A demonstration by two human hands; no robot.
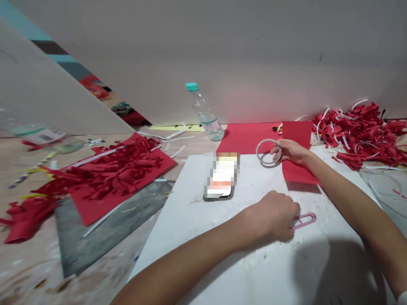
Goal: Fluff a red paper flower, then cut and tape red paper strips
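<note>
My right hand (292, 151) holds a thin, pale roll of tape (269, 164), with fingertips showing through the ring. Behind that hand and below it is a bent sheet of red paper (297, 131); whether the hand also grips the sheet I cannot tell. Closer to me, my left hand (275, 216) is closed over the white board. A pink plastic tool (313, 218) with a long looped end sticks out from its fingers. The rest of the tool is hidden under the hand.
A phone (221, 176) lies on the white board (178, 212). Beyond stand a clear bottle (208, 114) and a flat red sheet (244, 137). Red fringed paper (352, 131) piles up at right; more fringed paper (124, 165) lies at left above a grey board (95, 241).
</note>
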